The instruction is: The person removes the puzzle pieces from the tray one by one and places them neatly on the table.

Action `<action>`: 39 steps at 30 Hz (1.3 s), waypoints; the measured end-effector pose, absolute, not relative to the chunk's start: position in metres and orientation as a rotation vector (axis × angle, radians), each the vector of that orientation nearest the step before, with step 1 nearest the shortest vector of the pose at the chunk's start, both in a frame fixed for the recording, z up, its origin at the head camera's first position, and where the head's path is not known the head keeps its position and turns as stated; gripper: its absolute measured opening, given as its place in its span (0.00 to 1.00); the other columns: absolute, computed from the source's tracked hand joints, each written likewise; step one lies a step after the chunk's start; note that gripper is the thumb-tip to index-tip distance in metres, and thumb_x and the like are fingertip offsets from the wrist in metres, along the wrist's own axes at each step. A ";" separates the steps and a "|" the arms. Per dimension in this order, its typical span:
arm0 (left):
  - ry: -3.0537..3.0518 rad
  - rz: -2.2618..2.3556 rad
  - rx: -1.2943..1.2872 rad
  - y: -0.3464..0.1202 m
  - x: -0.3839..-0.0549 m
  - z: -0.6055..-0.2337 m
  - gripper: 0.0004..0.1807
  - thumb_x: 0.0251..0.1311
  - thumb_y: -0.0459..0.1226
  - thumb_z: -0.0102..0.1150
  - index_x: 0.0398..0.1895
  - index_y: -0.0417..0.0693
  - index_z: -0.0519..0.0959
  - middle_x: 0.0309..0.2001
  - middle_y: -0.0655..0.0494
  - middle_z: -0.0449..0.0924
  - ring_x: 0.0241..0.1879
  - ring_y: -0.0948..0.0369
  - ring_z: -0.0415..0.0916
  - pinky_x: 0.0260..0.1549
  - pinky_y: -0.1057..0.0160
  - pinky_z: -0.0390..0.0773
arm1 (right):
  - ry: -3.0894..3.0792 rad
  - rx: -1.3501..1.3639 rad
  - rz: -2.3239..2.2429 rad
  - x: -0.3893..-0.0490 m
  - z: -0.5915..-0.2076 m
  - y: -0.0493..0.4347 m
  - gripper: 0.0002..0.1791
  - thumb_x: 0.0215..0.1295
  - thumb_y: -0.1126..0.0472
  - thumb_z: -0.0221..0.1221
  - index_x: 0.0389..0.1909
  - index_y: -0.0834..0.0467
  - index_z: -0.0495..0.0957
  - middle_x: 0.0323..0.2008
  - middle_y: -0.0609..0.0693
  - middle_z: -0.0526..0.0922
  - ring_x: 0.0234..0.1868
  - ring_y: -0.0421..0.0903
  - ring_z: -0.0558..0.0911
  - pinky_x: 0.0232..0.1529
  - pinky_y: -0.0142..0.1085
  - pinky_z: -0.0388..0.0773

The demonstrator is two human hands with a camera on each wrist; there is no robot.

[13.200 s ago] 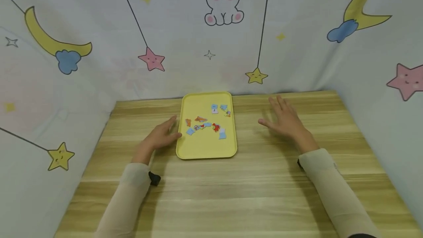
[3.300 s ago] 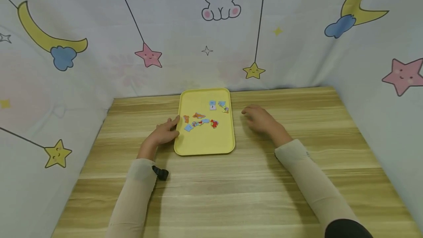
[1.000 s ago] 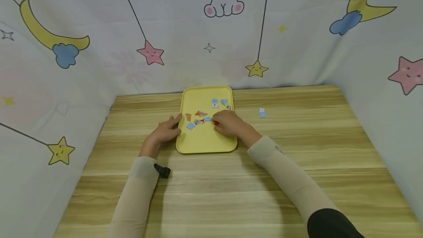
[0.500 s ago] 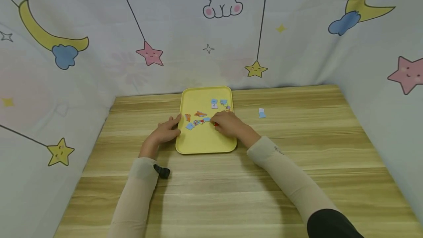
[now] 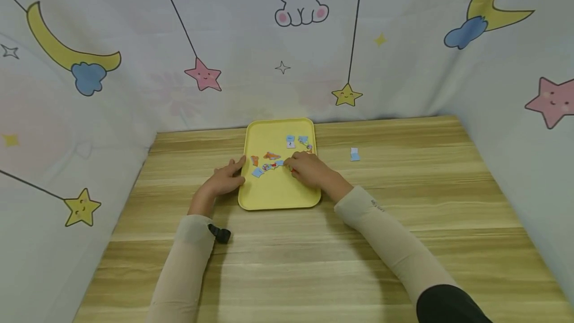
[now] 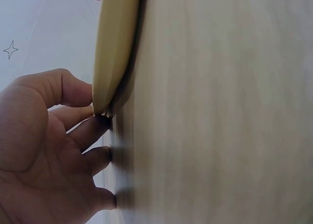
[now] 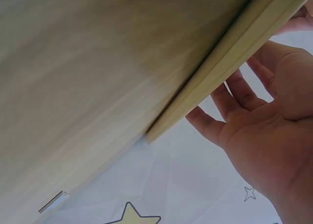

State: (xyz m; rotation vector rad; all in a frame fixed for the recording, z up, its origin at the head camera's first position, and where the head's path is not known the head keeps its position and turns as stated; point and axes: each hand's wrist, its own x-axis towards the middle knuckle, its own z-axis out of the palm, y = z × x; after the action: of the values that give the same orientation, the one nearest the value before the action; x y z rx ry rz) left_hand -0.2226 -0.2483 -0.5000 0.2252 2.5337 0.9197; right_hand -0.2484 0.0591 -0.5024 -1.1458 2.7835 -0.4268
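A yellow tray (image 5: 278, 198) lies on the wooden table with several small printed puzzle pieces on it. At its left edge, my left hand (image 5: 221, 179) touches the rim with thumb and index finger spread apart; in the left wrist view the other fingertips reach down to the table. My right hand (image 5: 309, 167) reaches over the tray's right side, index finger and thumb about a red puzzle piece (image 5: 293, 169) that it mostly covers. Close left of those fingertips lie a blue piece (image 5: 280, 163) and orange pieces (image 5: 271, 155). The right fingertips are hidden behind the rim in the right wrist view.
One white-and-blue piece (image 5: 355, 154) lies on the table right of the tray. Two more groups, a blue-and-white piece (image 5: 290, 142) and a colourful one (image 5: 303, 140), sit at the tray's far right. A printed cloth wall (image 5: 251, 98) stands behind the table.
The white-and-blue piece has gone from the tray to the table on the right. My right hand has come over the tray to the red piece; the left hand stays at the tray's edge.
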 end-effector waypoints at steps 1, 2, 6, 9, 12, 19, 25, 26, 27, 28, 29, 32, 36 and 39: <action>2.532 0.919 0.224 -0.248 -0.222 -0.500 0.42 0.72 0.41 0.47 0.87 0.48 0.46 0.83 0.31 0.37 0.83 0.40 0.32 0.75 0.31 0.22 | 2.782 -1.137 -0.428 -0.248 -0.502 0.060 0.19 0.77 0.64 0.60 0.66 0.59 0.80 0.51 0.56 0.83 0.51 0.53 0.82 0.53 0.48 0.79; 2.531 0.918 0.222 -0.248 -0.222 -0.500 0.42 0.72 0.41 0.46 0.87 0.48 0.46 0.83 0.31 0.37 0.83 0.40 0.32 0.75 0.31 0.22 | 2.779 -1.126 -0.428 -0.248 -0.502 0.060 0.19 0.78 0.63 0.60 0.66 0.59 0.79 0.52 0.56 0.83 0.51 0.53 0.81 0.53 0.49 0.79; 2.533 0.920 0.225 -0.247 -0.222 -0.500 0.42 0.72 0.41 0.47 0.87 0.48 0.47 0.83 0.31 0.37 0.83 0.40 0.32 0.75 0.31 0.22 | 2.762 -1.076 -0.446 -0.248 -0.502 0.062 0.21 0.79 0.63 0.58 0.70 0.59 0.76 0.54 0.57 0.82 0.53 0.54 0.81 0.53 0.49 0.79; 2.542 0.924 0.233 -0.247 -0.222 -0.500 0.42 0.72 0.41 0.47 0.87 0.47 0.48 0.83 0.31 0.39 0.83 0.40 0.33 0.75 0.31 0.22 | 2.762 -1.062 -0.453 -0.249 -0.502 0.063 0.22 0.80 0.62 0.57 0.71 0.60 0.75 0.56 0.58 0.81 0.55 0.54 0.80 0.56 0.49 0.79; 2.550 0.921 0.242 -0.247 -0.222 -0.500 0.42 0.71 0.41 0.48 0.86 0.45 0.48 0.83 0.30 0.40 0.83 0.39 0.34 0.75 0.30 0.22 | 2.773 -1.059 -0.461 -0.248 -0.501 0.065 0.23 0.80 0.62 0.58 0.72 0.62 0.74 0.59 0.59 0.81 0.56 0.55 0.81 0.57 0.50 0.79; 2.545 0.918 0.242 -0.247 -0.222 -0.501 0.42 0.71 0.41 0.47 0.87 0.47 0.47 0.83 0.32 0.41 0.83 0.40 0.34 0.75 0.31 0.22 | 2.812 -1.060 -0.440 -0.249 -0.502 0.069 0.22 0.81 0.60 0.56 0.70 0.63 0.75 0.62 0.60 0.80 0.59 0.56 0.81 0.59 0.49 0.80; 2.546 0.918 0.238 -0.247 -0.223 -0.500 0.42 0.72 0.41 0.47 0.87 0.47 0.47 0.83 0.31 0.40 0.83 0.40 0.34 0.75 0.31 0.22 | 2.859 -1.084 -0.434 -0.250 -0.501 0.075 0.19 0.80 0.61 0.57 0.65 0.65 0.79 0.59 0.60 0.81 0.56 0.56 0.82 0.59 0.49 0.80; 2.549 0.915 0.238 -0.247 -0.223 -0.500 0.42 0.72 0.41 0.47 0.87 0.48 0.47 0.83 0.31 0.40 0.83 0.40 0.34 0.75 0.31 0.22 | 2.867 -1.085 -0.434 -0.250 -0.501 0.076 0.19 0.80 0.62 0.57 0.65 0.65 0.79 0.58 0.60 0.82 0.56 0.56 0.82 0.58 0.49 0.80; 2.552 0.912 0.239 -0.247 -0.223 -0.500 0.42 0.72 0.41 0.47 0.87 0.48 0.47 0.83 0.31 0.41 0.83 0.40 0.34 0.75 0.31 0.22 | 2.872 -1.083 -0.436 -0.251 -0.501 0.078 0.19 0.80 0.62 0.58 0.65 0.64 0.79 0.58 0.60 0.82 0.55 0.56 0.82 0.57 0.49 0.80; 2.554 0.911 0.242 -0.247 -0.223 -0.500 0.42 0.72 0.41 0.47 0.87 0.47 0.47 0.83 0.32 0.41 0.84 0.40 0.34 0.75 0.31 0.22 | 2.878 -1.081 -0.437 -0.251 -0.501 0.079 0.19 0.80 0.62 0.58 0.66 0.64 0.79 0.58 0.60 0.82 0.55 0.56 0.82 0.57 0.49 0.80; 2.555 0.912 0.244 -0.247 -0.223 -0.500 0.42 0.72 0.41 0.47 0.87 0.47 0.47 0.83 0.32 0.42 0.84 0.40 0.34 0.75 0.31 0.22 | 2.883 -1.075 -0.442 -0.251 -0.501 0.080 0.20 0.80 0.62 0.58 0.66 0.64 0.78 0.58 0.60 0.82 0.55 0.56 0.82 0.58 0.49 0.80; 2.554 0.916 0.248 -0.246 -0.223 -0.500 0.42 0.72 0.41 0.47 0.87 0.47 0.47 0.83 0.32 0.42 0.84 0.41 0.34 0.75 0.31 0.22 | 2.883 -1.047 -0.477 -0.252 -0.501 0.083 0.21 0.80 0.61 0.58 0.68 0.65 0.77 0.59 0.61 0.81 0.57 0.57 0.81 0.59 0.49 0.79; 2.548 0.920 0.239 -0.246 -0.223 -0.500 0.42 0.72 0.41 0.47 0.87 0.48 0.47 0.83 0.32 0.41 0.84 0.41 0.34 0.75 0.31 0.22 | 2.875 -1.012 -0.518 -0.253 -0.500 0.085 0.22 0.80 0.60 0.58 0.68 0.64 0.77 0.59 0.60 0.80 0.58 0.56 0.81 0.61 0.49 0.78; 2.546 0.916 0.232 -0.246 -0.223 -0.501 0.42 0.71 0.41 0.47 0.87 0.48 0.47 0.83 0.31 0.41 0.84 0.40 0.34 0.75 0.31 0.21 | 2.868 -1.003 -0.540 -0.253 -0.499 0.086 0.21 0.80 0.60 0.58 0.67 0.64 0.77 0.58 0.60 0.80 0.57 0.55 0.81 0.61 0.49 0.77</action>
State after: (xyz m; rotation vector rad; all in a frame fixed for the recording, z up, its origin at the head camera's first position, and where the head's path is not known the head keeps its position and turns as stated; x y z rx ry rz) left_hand -0.2231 -0.2463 -0.5008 0.2323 2.5463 0.9158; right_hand -0.2528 0.0864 -0.4990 -1.0031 2.8676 -0.5400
